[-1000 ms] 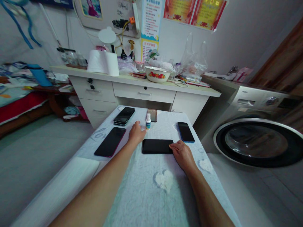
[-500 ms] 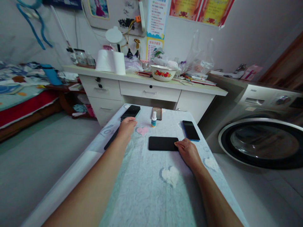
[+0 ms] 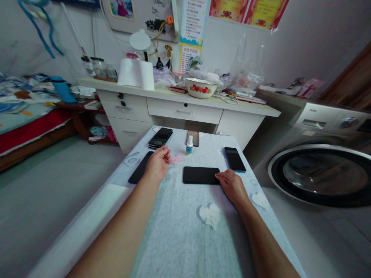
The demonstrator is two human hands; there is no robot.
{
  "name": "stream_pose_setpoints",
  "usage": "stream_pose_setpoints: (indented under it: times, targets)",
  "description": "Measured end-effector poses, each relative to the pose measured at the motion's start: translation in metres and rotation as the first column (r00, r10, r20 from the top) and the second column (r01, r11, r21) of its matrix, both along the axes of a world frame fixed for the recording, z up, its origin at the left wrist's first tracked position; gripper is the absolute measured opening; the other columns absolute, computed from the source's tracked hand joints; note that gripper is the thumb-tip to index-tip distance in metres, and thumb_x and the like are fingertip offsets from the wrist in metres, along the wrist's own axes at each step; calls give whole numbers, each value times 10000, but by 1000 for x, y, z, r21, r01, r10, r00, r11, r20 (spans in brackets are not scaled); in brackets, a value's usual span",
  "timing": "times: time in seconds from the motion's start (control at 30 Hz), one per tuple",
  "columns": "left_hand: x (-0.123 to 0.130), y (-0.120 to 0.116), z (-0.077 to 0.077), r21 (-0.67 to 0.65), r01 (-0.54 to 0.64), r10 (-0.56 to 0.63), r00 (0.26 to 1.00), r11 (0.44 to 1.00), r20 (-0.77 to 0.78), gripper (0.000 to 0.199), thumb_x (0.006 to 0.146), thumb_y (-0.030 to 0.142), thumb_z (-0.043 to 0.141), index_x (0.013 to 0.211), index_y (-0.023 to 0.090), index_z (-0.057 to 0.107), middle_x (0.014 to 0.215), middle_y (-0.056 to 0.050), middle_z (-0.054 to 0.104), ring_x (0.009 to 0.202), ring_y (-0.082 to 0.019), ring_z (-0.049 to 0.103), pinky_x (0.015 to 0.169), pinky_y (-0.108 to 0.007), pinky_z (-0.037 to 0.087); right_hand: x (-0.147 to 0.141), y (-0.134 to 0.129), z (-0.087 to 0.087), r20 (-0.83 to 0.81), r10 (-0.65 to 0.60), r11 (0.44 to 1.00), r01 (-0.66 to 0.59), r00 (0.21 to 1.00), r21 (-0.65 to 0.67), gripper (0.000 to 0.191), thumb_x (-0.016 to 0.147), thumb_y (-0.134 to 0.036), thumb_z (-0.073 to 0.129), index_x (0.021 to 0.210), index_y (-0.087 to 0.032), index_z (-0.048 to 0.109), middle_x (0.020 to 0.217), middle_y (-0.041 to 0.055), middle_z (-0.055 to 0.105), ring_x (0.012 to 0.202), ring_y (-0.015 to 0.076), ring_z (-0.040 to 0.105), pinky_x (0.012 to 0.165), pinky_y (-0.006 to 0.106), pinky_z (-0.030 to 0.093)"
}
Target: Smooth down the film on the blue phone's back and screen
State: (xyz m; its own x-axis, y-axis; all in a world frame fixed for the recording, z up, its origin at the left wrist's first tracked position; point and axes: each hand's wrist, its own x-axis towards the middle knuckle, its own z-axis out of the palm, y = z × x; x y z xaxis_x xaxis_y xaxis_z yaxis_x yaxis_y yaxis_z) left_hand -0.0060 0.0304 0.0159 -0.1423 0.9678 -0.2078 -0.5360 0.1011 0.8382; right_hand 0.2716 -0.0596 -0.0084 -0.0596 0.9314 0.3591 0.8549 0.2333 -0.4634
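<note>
A black phone (image 3: pixel 199 175) lies crosswise on the cloth-covered table. My right hand (image 3: pixel 232 184) pinches its right end between thumb and fingers. To the left, my left hand (image 3: pixel 158 162) hovers with loosely curled fingers a little apart and nothing visible in them. Beside and partly behind that wrist lies a dark phone (image 3: pixel 140 170). Just beyond my left fingers is a stack of phones (image 3: pixel 161 136), the top one with a glossy black screen. A small white spray bottle (image 3: pixel 189 146) with a blue label stands in front of a clear phone case with a brownish edge (image 3: pixel 196 139).
Another phone with a blue edge (image 3: pixel 235 159) lies near the table's right side. The tablecloth (image 3: pixel 179 231) has heart patterns. Behind stands a white desk (image 3: pixel 185 112) with a floral bowl (image 3: pixel 201 88) and tissue rolls. A washing machine (image 3: pixel 313 116) is at right, a bed at left.
My left hand has drawn slightly back and right from the phone stack, its fingers loosening and more of the dark phone beside it showing. My right hand stays on its phone.
</note>
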Motion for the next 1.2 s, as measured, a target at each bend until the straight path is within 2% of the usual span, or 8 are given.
stream_pose_setpoints:
  times: [0.17,0.23,0.3,0.4,0.5,0.67,0.93,1.2]
  targets:
    - [17,-10,-2,-40,189,-193,956,981,-222,269,558,193,708,811,164,623,731,-19,604,685,-141,564,609,-239,431,4,0,0,-9,-27,1000,27,1000,-2,235,879,-289,516,894,-210,737,795,39,620,736,152,599,681,254,437]
    - [18,-17,-5,6,352,-271,732,936,-625,377,570,310,741,907,184,629,915,-49,615,892,-202,578,790,-313,454,6,0,0,-7,-37,999,37,999,-5,239,877,-290,514,890,-205,737,792,40,620,731,153,600,682,254,437]
    - [17,-25,-7,27,452,-199,444,892,-874,563,524,395,772,1029,216,599,1139,-76,549,1095,-269,502,941,-384,399,7,1,0,-1,-43,999,43,999,-8,241,874,-288,512,888,-202,736,794,43,622,734,155,601,685,255,438]
    - [15,-34,-6,-41,567,-138,129,823,-982,798,458,444,796,1171,220,515,1277,-99,438,1235,-334,376,1025,-445,328,8,1,0,17,-53,998,53,998,-19,241,871,-284,508,888,-204,735,801,46,629,742,159,601,692,256,438]
    - [14,-37,-5,-112,622,-127,-21,775,-992,844,467,439,794,1211,201,473,1291,-121,420,1233,-346,374,1013,-451,336,6,-1,3,43,-59,998,60,997,-29,239,866,-265,504,885,-201,733,812,51,635,754,163,603,697,258,438]
    - [11,-30,-15,-83,659,-71,-44,748,-996,744,516,435,781,1167,221,491,1254,-102,455,1231,-318,395,1018,-419,338,5,-5,14,74,-27,995,34,997,-92,222,834,-224,513,852,-213,734,804,43,647,766,161,606,718,258,444]
    - [10,-26,-21,-59,675,-34,-50,736,-998,738,544,444,776,1192,219,503,1252,-106,467,1213,-310,418,1008,-414,343,16,-8,16,-127,35,969,-64,991,-238,181,799,-266,557,797,-219,732,806,38,668,751,168,635,683,257,476]
    - [9,-24,-23,-19,683,-27,2,731,-1000,677,539,415,775,1144,230,534,1212,-86,487,1173,-304,454,979,-400,376,9,-2,16,-32,-69,988,63,997,-144,202,829,-284,545,845,-213,734,811,44,659,771,170,618,713,263,457]
